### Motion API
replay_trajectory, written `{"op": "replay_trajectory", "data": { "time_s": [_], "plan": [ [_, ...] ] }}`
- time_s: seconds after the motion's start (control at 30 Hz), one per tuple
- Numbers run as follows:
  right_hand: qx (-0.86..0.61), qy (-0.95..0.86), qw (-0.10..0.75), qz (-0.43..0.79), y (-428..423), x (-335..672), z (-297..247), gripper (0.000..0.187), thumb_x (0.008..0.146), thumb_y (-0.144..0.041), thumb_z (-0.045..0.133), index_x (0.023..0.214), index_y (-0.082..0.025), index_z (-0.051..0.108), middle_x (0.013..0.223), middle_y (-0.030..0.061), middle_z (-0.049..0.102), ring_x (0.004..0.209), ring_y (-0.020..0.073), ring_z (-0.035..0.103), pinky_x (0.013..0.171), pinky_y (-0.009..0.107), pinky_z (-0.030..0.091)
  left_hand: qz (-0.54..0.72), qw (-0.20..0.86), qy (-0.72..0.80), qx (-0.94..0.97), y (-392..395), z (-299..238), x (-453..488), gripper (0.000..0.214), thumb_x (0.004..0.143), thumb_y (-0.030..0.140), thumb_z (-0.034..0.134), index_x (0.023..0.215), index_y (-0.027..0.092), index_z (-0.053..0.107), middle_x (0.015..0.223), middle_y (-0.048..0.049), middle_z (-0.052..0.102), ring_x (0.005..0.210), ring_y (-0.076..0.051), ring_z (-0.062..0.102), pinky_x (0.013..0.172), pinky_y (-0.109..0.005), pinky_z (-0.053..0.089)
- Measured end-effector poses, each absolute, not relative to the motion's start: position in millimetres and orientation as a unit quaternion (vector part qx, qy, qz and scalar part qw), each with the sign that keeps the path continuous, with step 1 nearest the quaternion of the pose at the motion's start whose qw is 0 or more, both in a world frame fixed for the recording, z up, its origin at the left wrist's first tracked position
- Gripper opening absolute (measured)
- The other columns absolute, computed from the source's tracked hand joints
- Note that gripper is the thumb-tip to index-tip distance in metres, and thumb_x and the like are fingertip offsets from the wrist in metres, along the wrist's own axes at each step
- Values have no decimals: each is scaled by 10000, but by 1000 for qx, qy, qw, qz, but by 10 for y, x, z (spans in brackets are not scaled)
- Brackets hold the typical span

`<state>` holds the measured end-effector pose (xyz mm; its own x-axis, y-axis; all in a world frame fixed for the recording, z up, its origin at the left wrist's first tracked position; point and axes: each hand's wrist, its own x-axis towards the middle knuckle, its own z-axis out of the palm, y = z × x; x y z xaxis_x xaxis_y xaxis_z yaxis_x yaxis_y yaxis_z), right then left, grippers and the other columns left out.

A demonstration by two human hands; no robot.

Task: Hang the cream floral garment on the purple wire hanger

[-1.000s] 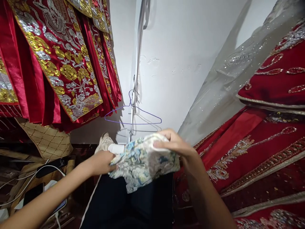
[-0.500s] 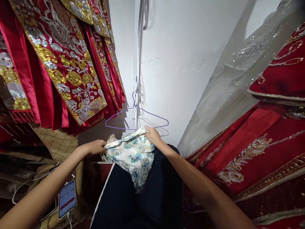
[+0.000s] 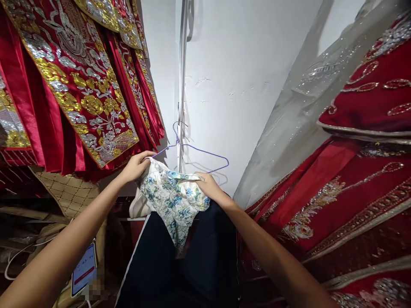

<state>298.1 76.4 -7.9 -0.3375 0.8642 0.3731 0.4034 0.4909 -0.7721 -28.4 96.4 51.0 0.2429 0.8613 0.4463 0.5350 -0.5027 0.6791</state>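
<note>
I hold a small white garment with a blue and green flower print [image 3: 173, 199] stretched between both hands. My left hand [image 3: 136, 166] pinches its upper left corner, raised close to the purple wire hanger [image 3: 199, 150] that hangs on a white pole against the wall. My right hand [image 3: 208, 187] grips the garment's right edge just below the hanger's bar. The cloth droops over my dark trouser leg [image 3: 192, 261].
Red robes with gold and silver embroidery [image 3: 80, 81] hang at the upper left. More red embroidered cloth [image 3: 359, 184] and a sheer glittery fabric [image 3: 298, 128] fill the right. A lit phone [image 3: 84, 269] with a cable lies at the lower left, a white shoe [image 3: 137, 205] beyond my knee.
Both hands have lifted the flowered garment away from my lap toward the hanger. My left hand has risen most, up to the hanger's left end, and the cloth is spread wider.
</note>
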Motion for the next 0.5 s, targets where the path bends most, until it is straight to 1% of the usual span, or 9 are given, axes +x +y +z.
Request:
{"op": "replay_trajectory", "data": {
  "time_s": [0.07,0.13,0.2,0.23,0.3,0.37,0.4,0.47,0.5],
  "plan": [
    [-423,-753,429,262,738,3044,-59,434,736,-160,480,1120,-225,670,874,18,672,713,164,581,651,248,434,400,258,456,752,988,591,-272,439,816,402,560,1136,140,706,1056,-92,731,929,-246,645,830,-324,506],
    [-457,-716,485,208,785,3176,-4,705,693,-137,503,1391,-239,503,863,19,672,712,169,589,673,263,455,392,321,450,735,993,661,-298,424,768,429,642,1052,135,753,1000,-90,752,868,-245,663,776,-313,520],
    [-496,-669,535,144,912,3335,81,866,670,-156,544,1510,-200,336,759,-8,638,660,169,569,668,275,460,391,362,446,719,978,714,-317,401,714,421,713,1004,151,778,986,-81,761,831,-238,674,746,-306,527],
    [-514,-655,541,121,997,3407,129,892,659,-173,565,1518,-175,323,717,-20,620,635,168,558,663,280,460,392,380,443,711,968,735,-312,392,695,412,735,990,159,784,985,-80,763,824,-236,678,736,-306,529],
    [-539,-654,519,109,1177,3515,233,800,643,-203,592,1432,-134,476,689,-12,622,620,168,554,660,289,461,395,414,441,692,950,765,-277,394,668,397,759,983,162,788,968,-87,764,811,-243,683,713,-318,535],
    [-547,-672,486,119,1321,3578,349,565,644,-217,594,1193,-118,686,728,30,669,659,176,583,675,292,465,401,445,441,669,946,784,-237,422,653,404,769,986,145,785,928,-107,763,788,-257,687,688,-341,539],
    [-546,-681,471,123,1365,3604,414,443,648,-221,595,1053,-119,743,752,46,689,687,183,599,680,289,464,404,455,441,660,949,790,-230,441,654,419,769,991,136,782,908,-117,761,776,-262,688,681,-352,539],
    [-544,-699,446,132,1383,3669,563,255,654,-232,612,827,-125,766,733,50,699,698,190,613,656,278,456,419,441,441,660,968,801,-260,451,664,456,764,975,130,781,896,-128,754,777,-261,685,690,-358,537],
    [-541,-709,426,154,1360,3715,644,201,658,-246,634,763,-126,757,692,43,689,672,187,611,624,271,448,434,405,445,671,981,805,-296,442,669,473,759,955,136,781,915,-126,750,800,-257,680,706,-351,534]
  ]
}}
